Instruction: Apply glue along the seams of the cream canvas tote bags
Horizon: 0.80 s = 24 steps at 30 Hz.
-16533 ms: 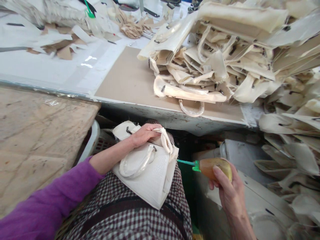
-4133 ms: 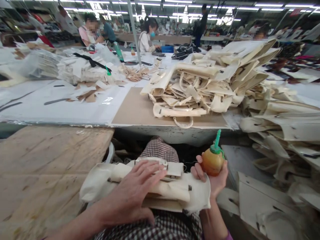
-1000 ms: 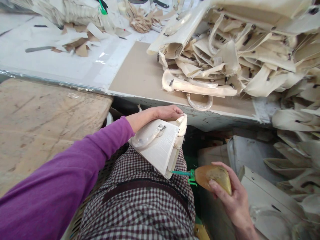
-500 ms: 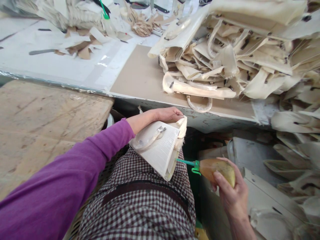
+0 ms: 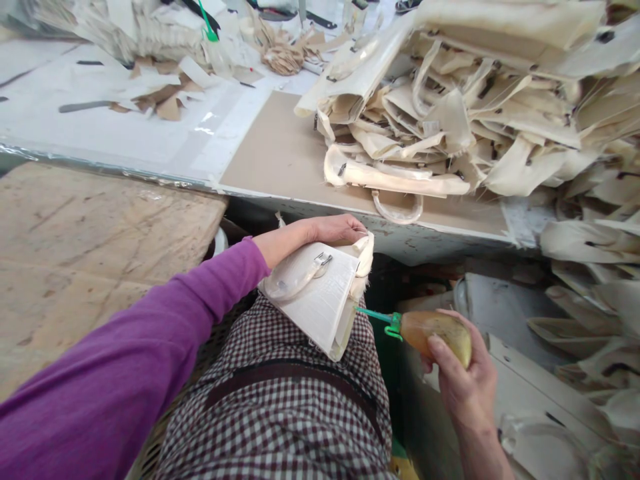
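A cream handbag [image 5: 320, 293] with a plastic-wrapped handle and a small buckle rests on my lap, tilted. My left hand [image 5: 337, 230] is closed on the bag's far upper edge, beside a folded flap of pale fabric; its fingertips are partly hidden. In my right hand [image 5: 463, 373] is a squeeze bottle [image 5: 435, 332] of amber liquid, probably glue, with fingers wrapped round it. The green nozzle of the bottle points left, its tip at the open side edge of the bag. I cannot tell whether the tip touches the fabric.
A large heap of cream bag pieces [image 5: 450, 127] covers the right of the white table [image 5: 150, 143]. Paper scraps [image 5: 167, 97] and another green-tipped bottle [image 5: 213, 47] lie farther back. A brown board [image 5: 90, 253] stands at left. More bags [image 5: 545, 393] are stacked low at right.
My right hand has shifted the bottle slightly, its nozzle tip moving a little up along the bag's side edge. My left hand and the bag stay in place.
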Each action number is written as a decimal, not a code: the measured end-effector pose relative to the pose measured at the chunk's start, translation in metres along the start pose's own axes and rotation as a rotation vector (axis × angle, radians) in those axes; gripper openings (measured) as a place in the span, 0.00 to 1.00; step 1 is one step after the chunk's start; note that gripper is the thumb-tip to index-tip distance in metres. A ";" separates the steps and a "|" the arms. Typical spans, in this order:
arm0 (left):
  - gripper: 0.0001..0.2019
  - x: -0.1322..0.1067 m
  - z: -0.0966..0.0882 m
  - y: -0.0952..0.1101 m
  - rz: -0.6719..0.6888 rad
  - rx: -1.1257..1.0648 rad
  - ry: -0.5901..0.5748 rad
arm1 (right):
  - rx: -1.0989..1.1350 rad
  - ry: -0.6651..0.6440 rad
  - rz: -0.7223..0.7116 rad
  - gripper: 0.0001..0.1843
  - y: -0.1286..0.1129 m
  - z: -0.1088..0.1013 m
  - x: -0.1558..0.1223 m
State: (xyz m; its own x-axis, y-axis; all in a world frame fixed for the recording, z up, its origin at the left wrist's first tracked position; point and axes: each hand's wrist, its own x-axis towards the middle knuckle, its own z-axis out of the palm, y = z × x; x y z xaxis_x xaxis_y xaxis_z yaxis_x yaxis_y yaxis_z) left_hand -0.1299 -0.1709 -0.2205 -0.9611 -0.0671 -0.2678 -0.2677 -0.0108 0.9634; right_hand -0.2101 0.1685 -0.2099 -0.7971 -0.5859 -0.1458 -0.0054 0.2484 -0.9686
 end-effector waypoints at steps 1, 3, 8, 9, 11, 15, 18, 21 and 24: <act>0.13 0.000 0.000 0.001 -0.004 0.001 0.005 | -0.007 0.004 -0.019 0.29 0.000 0.001 0.002; 0.13 -0.001 0.001 0.002 -0.012 -0.005 0.014 | -0.034 0.010 -0.040 0.29 -0.002 0.002 0.006; 0.14 -0.001 0.000 0.001 -0.002 0.011 0.013 | -0.114 -0.015 -0.036 0.31 -0.010 0.002 0.009; 0.14 -0.001 0.000 0.000 0.000 0.021 0.010 | -0.131 -0.027 -0.035 0.31 -0.011 0.001 0.008; 0.16 -0.001 -0.001 -0.002 0.008 0.043 0.001 | -0.172 -0.053 -0.030 0.30 -0.012 -0.002 0.005; 0.16 0.000 -0.002 -0.004 0.022 0.073 -0.002 | -0.208 -0.138 0.016 0.28 -0.014 -0.006 -0.004; 0.16 0.000 -0.002 -0.004 0.017 0.066 -0.002 | -0.202 -0.164 0.065 0.27 -0.016 -0.005 -0.010; 0.16 0.000 -0.002 -0.004 0.012 0.055 -0.001 | -0.188 -0.105 0.063 0.27 -0.014 -0.002 -0.010; 0.15 0.000 -0.002 -0.003 0.014 0.046 -0.001 | -0.177 -0.075 0.005 0.29 -0.007 -0.004 -0.006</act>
State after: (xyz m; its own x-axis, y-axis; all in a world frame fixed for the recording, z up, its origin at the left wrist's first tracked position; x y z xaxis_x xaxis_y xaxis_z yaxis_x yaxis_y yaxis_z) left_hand -0.1288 -0.1727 -0.2238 -0.9649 -0.0664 -0.2541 -0.2569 0.0365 0.9658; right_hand -0.2076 0.1739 -0.2015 -0.7501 -0.6387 -0.1713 -0.1129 0.3790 -0.9185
